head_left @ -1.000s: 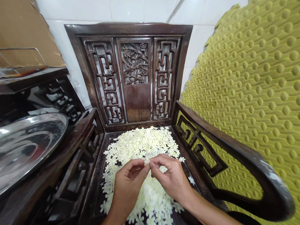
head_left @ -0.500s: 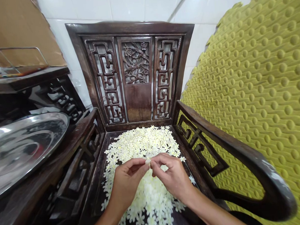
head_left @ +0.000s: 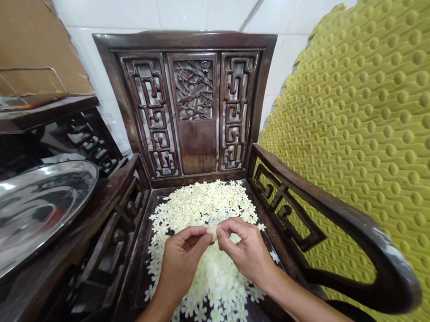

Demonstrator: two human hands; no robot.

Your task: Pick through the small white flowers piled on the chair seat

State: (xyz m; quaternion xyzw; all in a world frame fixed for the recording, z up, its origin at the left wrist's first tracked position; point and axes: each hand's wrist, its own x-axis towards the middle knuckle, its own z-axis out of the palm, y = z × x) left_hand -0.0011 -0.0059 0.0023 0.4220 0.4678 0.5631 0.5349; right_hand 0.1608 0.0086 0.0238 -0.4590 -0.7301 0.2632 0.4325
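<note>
Thumb and forefinger of my left hand (head_left: 181, 258) pinch a small pale flower (head_left: 212, 231). Its other side is between the thumb and forefinger of my right hand (head_left: 245, 251), so the fingertips of both hands nearly meet. The fingers cover much of the flower, and its details are blurred. Below and around both hands, a thick spread of white five-petalled flowers (head_left: 209, 201) with yellowish centres lies on the dark wooden chair seat (head_left: 143, 259). The flowers pile up most under my hands.
The carved chair back (head_left: 199, 147) rises behind the flowers, with an armrest (head_left: 346, 221) on the right. On the left a shiny round metal tray (head_left: 84, 181) overlaps the other armrest. A yellow studded foam mat (head_left: 377, 125) stands along the right side, before white wall tiles.
My fingertips have shifted very slightly on the small flower, and the right ones have turned a little. Otherwise the hands and the spread of flowers stay where they were.
</note>
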